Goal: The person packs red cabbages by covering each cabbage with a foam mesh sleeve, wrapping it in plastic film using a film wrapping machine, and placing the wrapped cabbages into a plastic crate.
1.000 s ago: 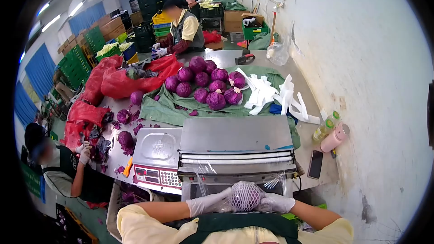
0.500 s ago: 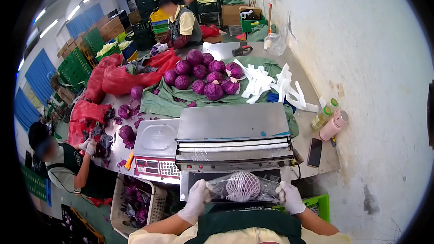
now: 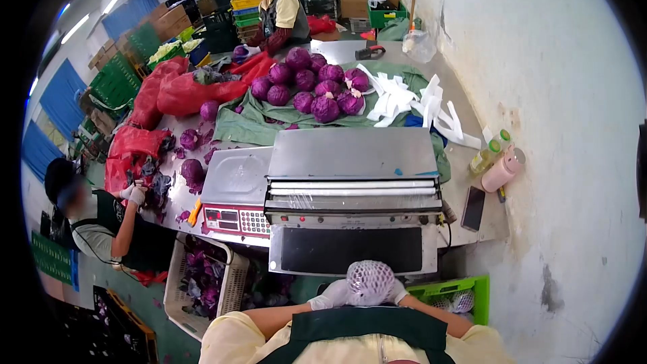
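Note:
A cabbage in white foam netting (image 3: 370, 283) is held close to my apron, just below the front edge of the wrapping machine (image 3: 352, 249). My left hand (image 3: 331, 294), in a white glove, is closed on its left side. On the right side my right hand (image 3: 397, 291), also gloved, is closed on it too; the fingers of both are partly hidden behind the cabbage. The machine's dark plate is bare. To its left stands a scale (image 3: 236, 189) with a red keypad panel.
Purple cabbages (image 3: 325, 108) lie on green cloth beyond the machine, beside white strips (image 3: 392, 98). A green crate (image 3: 481, 300) with netted cabbages is low right; a crate of leaves (image 3: 232, 290) is low left. Co-workers (image 3: 111, 229) (image 3: 286, 13) handle cabbages left and behind.
The wrapped cabbage has moved off the machine's front plate toward my body. My hands, which were apart stretching film at its sides, have come together around it.

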Tool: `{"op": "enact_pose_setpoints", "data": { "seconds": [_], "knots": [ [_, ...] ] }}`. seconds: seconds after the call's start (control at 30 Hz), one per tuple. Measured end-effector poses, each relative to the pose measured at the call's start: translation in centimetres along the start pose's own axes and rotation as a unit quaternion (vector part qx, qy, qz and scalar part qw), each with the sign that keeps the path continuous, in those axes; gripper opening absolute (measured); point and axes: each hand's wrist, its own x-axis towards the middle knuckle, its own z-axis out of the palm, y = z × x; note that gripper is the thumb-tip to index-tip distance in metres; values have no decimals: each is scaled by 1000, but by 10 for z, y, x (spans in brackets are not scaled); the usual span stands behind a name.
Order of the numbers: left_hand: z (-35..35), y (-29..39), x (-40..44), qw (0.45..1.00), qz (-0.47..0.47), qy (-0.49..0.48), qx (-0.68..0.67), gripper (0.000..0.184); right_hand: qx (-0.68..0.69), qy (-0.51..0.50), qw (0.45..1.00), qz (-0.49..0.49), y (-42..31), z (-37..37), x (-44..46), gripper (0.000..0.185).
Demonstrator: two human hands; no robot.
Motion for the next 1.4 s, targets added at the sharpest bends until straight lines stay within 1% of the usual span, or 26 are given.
{"op": "enact_pose_setpoints", "data": {
  "seconds": [0.07, 0.1, 0.17, 0.23, 0.27, 0.33, 0.37, 0.4, 0.5, 0.57, 0.63, 0.67, 0.7, 0.73, 0.77, 0.8, 0.87, 0.9, 0.93, 0.97, 1.0, 1.03, 1.13, 1.2, 1.33, 1.4],
  "knots": [
    [61, 12, -28, 982, 40, 65, 171, 25, 37, 123, 992, -4, -46, -46, -12, 38],
    [85, 17, -39, 964, 86, 82, 239, 22, -27, 56, 995, 77, -106, -109, -6, 27],
    [115, 27, -51, 901, 231, 104, 353, 18, -136, 168, 976, 30, -158, -139, 12, 21],
    [124, 34, -60, 786, 393, 133, 458, 17, -185, 256, 946, 65, -186, -160, 22, 22],
    [122, 47, -74, 652, 375, 180, 634, 13, -209, 271, 937, 74, -194, -164, 26, 23],
    [109, 66, -86, 847, 221, 40, 482, 22, -237, 290, 926, 58, -221, -167, 31, 23],
    [96, 69, -85, 936, 116, 111, 312, 42, -266, 307, 913, 40, -233, -166, 34, 24],
    [161, 96, -122, 983, 6, 139, 122, 60, -309, 296, 902, 63, -248, -155, 38, 24],
    [128, 99, -136, 979, 42, 109, 167, 68, -238, 360, 902, -3, -259, -131, 48, 17],
    [124, 100, -145, 953, 99, 69, 279, 62, 34, 427, 904, -5, -259, -116, 57, 11],
    [130, 102, -157, 901, 154, 53, 401, 57, 89, 404, 910, -38, -252, -105, 60, 10],
    [139, 102, -163, 827, 208, 96, 513, 47, 143, 377, 912, -74, -247, -98, 63, 10],
    [134, 100, -165, 779, 271, 119, 552, 41, 369, 283, 885, -21, -244, -83, 66, 13],
    [127, 95, -166, 726, 331, 141, 586, 35, 599, 156, 784, 52, -241, -72, 64, 17],
    [124, 88, -158, 559, 478, 230, 637, 30, 718, 104, 686, 50, -245, -66, 58, 18],
    [153, 88, -159, 506, 520, 245, 643, 30, 818, 50, 571, 46, -248, -63, 53, 19],
    [141, 93, -145, 669, 378, 13, 640, 39, 809, 107, 561, 137, -267, -75, 34, 19],
    [138, 89, -145, 794, 225, -57, 562, 51, 757, 179, 616, 125, -256, -58, 33, 20],
    [122, 87, -141, 868, 99, -31, 486, 57, 697, 256, 659, 116, -241, -37, 33, 22],
    [133, 84, -142, 869, 53, 48, 490, 60, 598, 272, 732, 183, -232, -34, 25, 23],
    [146, 79, -138, 857, 1, 125, 499, 63, 647, 372, 621, 239, -245, -46, 11, 20],
    [126, 74, -130, 851, 31, 107, 513, 69, 635, 386, 614, 264, -237, -47, -4, 20],
    [143, 40, -106, 915, -16, 137, 378, 71, 629, 297, 680, 234, -232, -83, -77, 32],
    [160, 7, -73, 903, -22, 121, 411, 70, 573, 297, 734, 212, -223, -73, -109, 54],
    [187, -83, 3, 844, -89, 66, 525, 53, 626, 412, 640, 171, -175, -30, -191, 66],
    [202, -122, 10, 751, -137, 61, 643, 48, 688, 474, 506, 216, -154, 3, -236, 59]
  ]
}}
